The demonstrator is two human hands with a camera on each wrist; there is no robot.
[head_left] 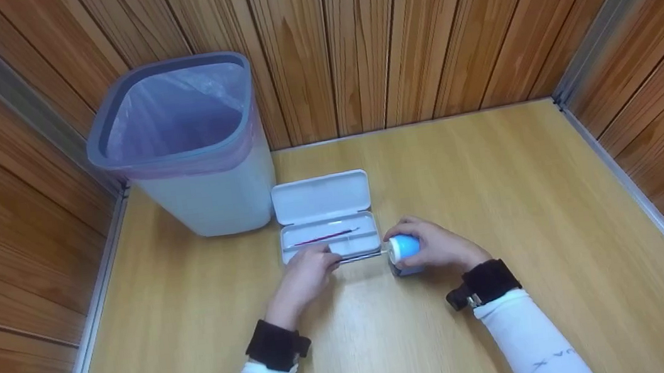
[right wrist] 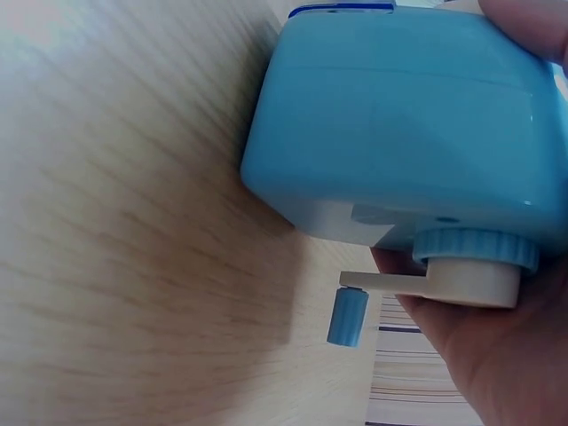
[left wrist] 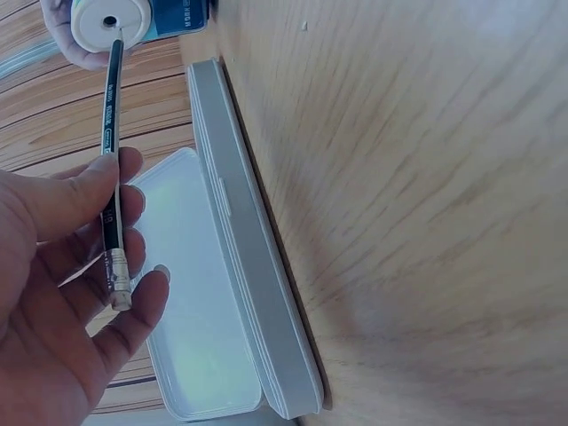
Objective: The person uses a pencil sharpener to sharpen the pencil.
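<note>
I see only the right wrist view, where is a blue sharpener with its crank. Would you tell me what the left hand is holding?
Observer: The left hand holds a dark pencil, its tip toward the blue sharpener.
Operator: Thank you. Is there some container near the hands?
Observer: Yes, a white case lies open on the table.
Operator: And is anything inside of it?
Observer: A thin reddish stick, probably a pencil, lies there.

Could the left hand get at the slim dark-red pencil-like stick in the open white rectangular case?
Probably yes: the flat white lid is open and nothing covers the stick, though the left hand grips a slim black silver-ended pencil it might release first.
</note>
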